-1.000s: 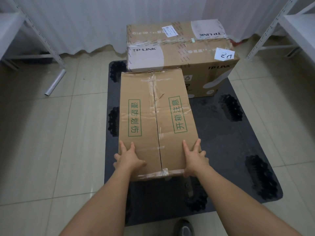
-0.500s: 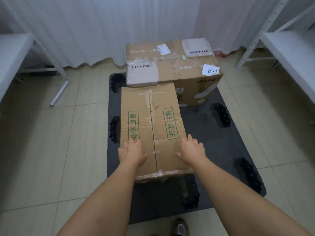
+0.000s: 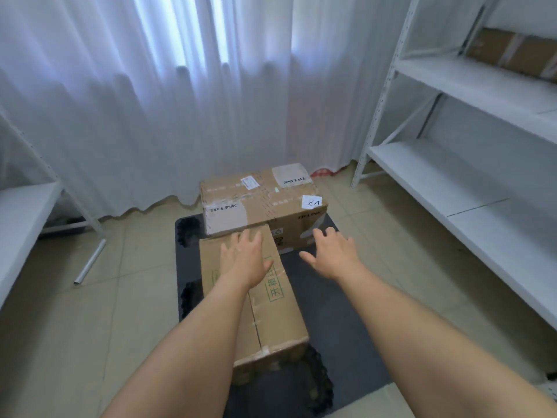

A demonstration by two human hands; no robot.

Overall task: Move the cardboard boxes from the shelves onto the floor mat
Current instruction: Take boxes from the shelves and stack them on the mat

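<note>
A long cardboard box with green printing (image 3: 280,315) lies on the dark floor mat (image 3: 340,321). Behind it on the mat sits a larger TP-LINK box (image 3: 262,206) with a white note on its right corner. My left hand (image 3: 244,257) hovers over the far end of the long box, fingers spread and holding nothing. My right hand (image 3: 331,254) is in the air to the right of that box, above the mat, also spread and holding nothing. Another cardboard box (image 3: 515,52) lies on an upper board of the right shelf unit.
White metal shelves (image 3: 470,182) stand along the right side, and a second white shelf (image 3: 21,224) at the left edge. A loose grey tube (image 3: 90,260) lies on the tiled floor left of the mat. White curtains (image 3: 180,101) hang behind.
Both hands have let go of the long box and lifted off it, spreading apart. The view has tilted up, now showing the curtains and the right shelves.
</note>
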